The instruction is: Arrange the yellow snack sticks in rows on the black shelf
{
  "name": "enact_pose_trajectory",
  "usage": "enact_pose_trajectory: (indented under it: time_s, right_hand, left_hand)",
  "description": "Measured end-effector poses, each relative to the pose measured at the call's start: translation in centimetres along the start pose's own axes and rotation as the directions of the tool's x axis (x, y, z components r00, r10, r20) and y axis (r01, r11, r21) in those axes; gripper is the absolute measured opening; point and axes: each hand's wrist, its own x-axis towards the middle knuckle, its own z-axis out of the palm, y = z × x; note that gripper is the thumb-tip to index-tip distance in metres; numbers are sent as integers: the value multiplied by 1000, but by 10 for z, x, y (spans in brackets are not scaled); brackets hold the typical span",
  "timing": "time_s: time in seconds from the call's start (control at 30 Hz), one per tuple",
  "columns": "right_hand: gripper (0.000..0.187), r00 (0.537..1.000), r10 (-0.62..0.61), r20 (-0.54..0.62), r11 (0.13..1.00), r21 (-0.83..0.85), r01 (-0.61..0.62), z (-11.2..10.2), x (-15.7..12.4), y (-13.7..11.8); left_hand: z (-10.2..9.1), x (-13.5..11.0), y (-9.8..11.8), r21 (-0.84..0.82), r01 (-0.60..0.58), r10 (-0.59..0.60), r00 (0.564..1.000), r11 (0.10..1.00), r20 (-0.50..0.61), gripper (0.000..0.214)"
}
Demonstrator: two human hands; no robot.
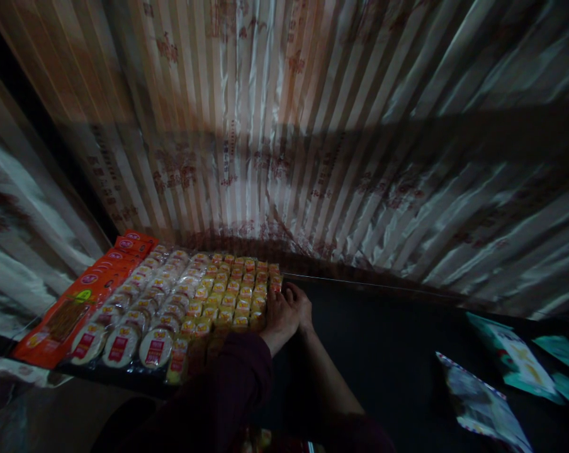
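Observation:
Both hands meet at the right edge of rows of small yellow wrapped snack packets [235, 289] laid on a dark shelf [388, 352]. My left hand [277, 314], in a dark sleeve, rests with curled fingers against the packets' right side. My right hand [301, 305] lies right beside it, fingers bent at the same edge. What either hand grips is too dark to make out. Left of the yellow packets lie rows of round white-and-red packs [138, 314].
Flat orange-red packets [77, 305] lie at the far left of the shelf. Teal and white bags [515, 358] lie at the right. A striped, shiny curtain-like backing [313, 126] rises behind the shelf.

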Motion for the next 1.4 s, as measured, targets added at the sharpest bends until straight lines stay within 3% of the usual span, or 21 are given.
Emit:
enact_pose_trajectory:
  time_s: [0.17,0.43,0.73,1.1,1.4]
  right_hand:
    - [38,993,97,63,995,-29,-95,0,22,-8]
    - [34,986,125,111,990,-80,-116,2,42,-17]
    - [23,963,161,216,987,-63,-150,-4,57,-24]
    - [21,907,255,336,947,101,-304,-10,62,-28]
    - [16,888,234,397,920,206,-334,-7,63,-30]
  left_hand:
    - [-23,-6,-16,28,109,-111,991,994,72,59]
    - [-15,-4,-19,83,135,-143,984,987,104,63]
    - [-19,-6,-17,96,131,-142,983,987,119,62]
    - [-22,-7,-14,115,124,-137,983,986,119,62]
    - [-19,-7,-15,65,125,-131,985,990,113,64]
